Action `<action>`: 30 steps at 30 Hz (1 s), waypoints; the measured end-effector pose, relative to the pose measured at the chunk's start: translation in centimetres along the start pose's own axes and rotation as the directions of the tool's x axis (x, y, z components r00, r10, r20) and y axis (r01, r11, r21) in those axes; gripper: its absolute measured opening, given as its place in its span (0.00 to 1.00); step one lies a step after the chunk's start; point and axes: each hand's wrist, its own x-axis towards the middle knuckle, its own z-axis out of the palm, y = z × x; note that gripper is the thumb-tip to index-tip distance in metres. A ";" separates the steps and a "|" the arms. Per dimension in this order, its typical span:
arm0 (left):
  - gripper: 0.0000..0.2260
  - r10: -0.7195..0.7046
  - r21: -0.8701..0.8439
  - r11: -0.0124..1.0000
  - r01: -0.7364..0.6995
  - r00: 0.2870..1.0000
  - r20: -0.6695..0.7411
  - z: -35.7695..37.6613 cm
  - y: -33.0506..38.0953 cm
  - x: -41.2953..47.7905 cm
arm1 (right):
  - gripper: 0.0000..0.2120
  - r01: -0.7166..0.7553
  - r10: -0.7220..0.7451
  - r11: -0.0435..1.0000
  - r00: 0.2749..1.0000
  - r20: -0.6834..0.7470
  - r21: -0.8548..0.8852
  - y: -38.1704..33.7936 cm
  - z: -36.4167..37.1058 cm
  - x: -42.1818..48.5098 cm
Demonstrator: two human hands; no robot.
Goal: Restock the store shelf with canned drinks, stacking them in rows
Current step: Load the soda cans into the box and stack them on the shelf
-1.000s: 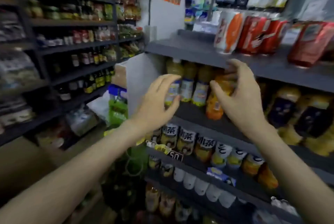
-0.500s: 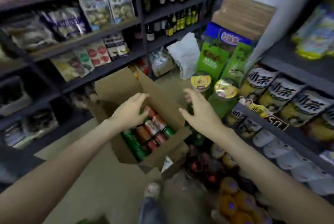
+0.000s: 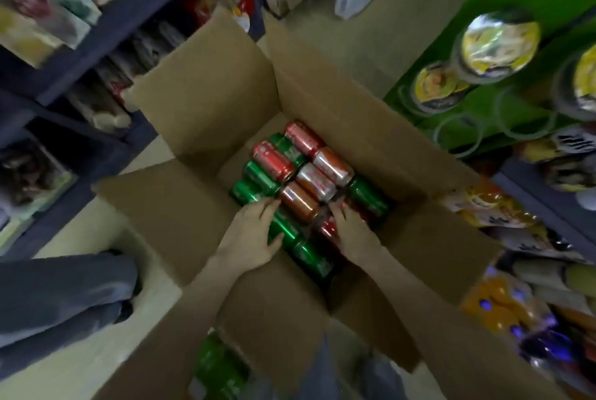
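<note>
We record a shop aisle with a pale floor (image 3: 371,45). Dark shelving (image 3: 106,35) of bagged snacks stands on the left and a green display (image 3: 516,12) carrying lidded cups (image 3: 500,41) on the right.

The cans (image 3: 309,180), red, green and orange-brown, lie on their sides in packed rows inside an open cardboard box (image 3: 206,103) on the floor, with all its flaps folded outward.

The left hand (image 3: 250,235) is down in the box, its fingers and thumb laid over a green can (image 3: 306,251) at the near end of the rows. We cannot tell whether its grip has closed.

The right hand (image 3: 353,232) is beside it, fingers reaching down among the cans at a red can (image 3: 327,228). Blur prevents us from judging that grip as well.

A blue-grey trouser leg (image 3: 64,296) shows at the lower left, beside the box.
</note>
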 end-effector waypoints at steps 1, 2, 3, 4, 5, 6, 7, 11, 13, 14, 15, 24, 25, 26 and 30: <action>0.28 0.002 0.011 1.000 -0.002 1.000 -0.008 1.1 -0.9 -1.3 | 0.39 -0.001 0.003 0.998 0.999 0.036 -0.056 0.2 1.6 1.0; 0.27 0.021 0.025 0.999 -0.020 0.999 -0.028 2.1 -1.8 -2.2 | 0.39 -0.007 0.015 0.994 0.997 0.070 -0.109 0.5 3.2 1.9; 0.25 0.054 0.038 0.998 -0.052 0.997 -0.057 3.0 -2.6 -2.8 | 0.39 -0.017 0.033 0.987 0.994 0.105 -0.157 0.7 4.4 2.7; 0.23 0.091 0.032 0.996 -0.088 0.992 -0.090 3.8 -3.3 -3.0 | 0.38 -0.023 0.054 0.980 0.987 0.152 -0.196 0.8 5.5 3.5; 0.22 0.120 0.013 0.993 -0.120 0.985 -0.127 4.4 -3.8 -2.9 | 0.37 -0.027 0.070 0.974 0.980 0.185 -0.226 0.8 6.4 4.1; 0.21 0.133 -0.017 0.990 -0.138 0.978 -0.159 5.0 -4.2 -2.8 | 0.37 -0.030 0.079 0.968 0.979 0.187 -0.251 0.8 7.1 4.7; 0.20 0.131 -0.041 0.989 -0.141 0.974 -0.187 5.3 -4.4 -2.7 | 0.39 -0.039 0.087 0.962 0.982 0.169 -0.269 0.8 7.7 5.1; 0.20 0.158 -0.042 0.984 -0.176 0.949 -0.274 6.3 -4.8 -2.5 | 0.45 -0.090 0.134 0.957 0.980 0.144 -0.277 0.7 9.0 6.2; 0.21 0.161 -0.039 0.983 -0.181 0.939 -0.304 6.5 -4.9 -2.5 | 0.45 -0.107 0.155 0.952 0.976 0.150 -0.287 0.6 9.3 6.5; 0.21 0.160 -0.035 0.983 -0.180 0.935 -0.316 6.5 -4.9 -2.5 | 0.44 -0.124 0.168 0.956 0.974 0.151 -0.266 0.6 9.4 6.7; 0.21 0.163 -0.028 0.983 -0.181 0.932 -0.325 6.5 -4.9 -2.4 | 0.44 -0.141 0.178 0.964 0.972 0.155 -0.225 0.6 9.5 6.9; 0.25 -0.274 -0.020 0.960 0.278 0.956 0.108 2.1 1.1 0.8 | 0.38 -0.100 0.098 0.848 0.995 0.032 0.521 -1.1 3.4 4.2; 0.27 -0.300 -0.147 0.935 0.323 0.941 0.156 1.9 2.2 1.7 | 0.37 -0.047 0.063 0.810 0.998 -0.007 0.585 -1.8 1.9 3.5; 0.31 -0.287 -0.294 0.897 0.329 0.942 0.177 1.7 3.3 2.6 | 0.36 0.006 0.039 0.763 0.998 -0.055 0.647 -2.6 0.4 2.9; 0.39 -0.207 -0.743 0.636 0.209 0.974 0.096 0.5 5.4 5.6 | 0.38 0.032 0.073 0.608 0.993 -0.096 0.793 -4.1 -4.3 2.0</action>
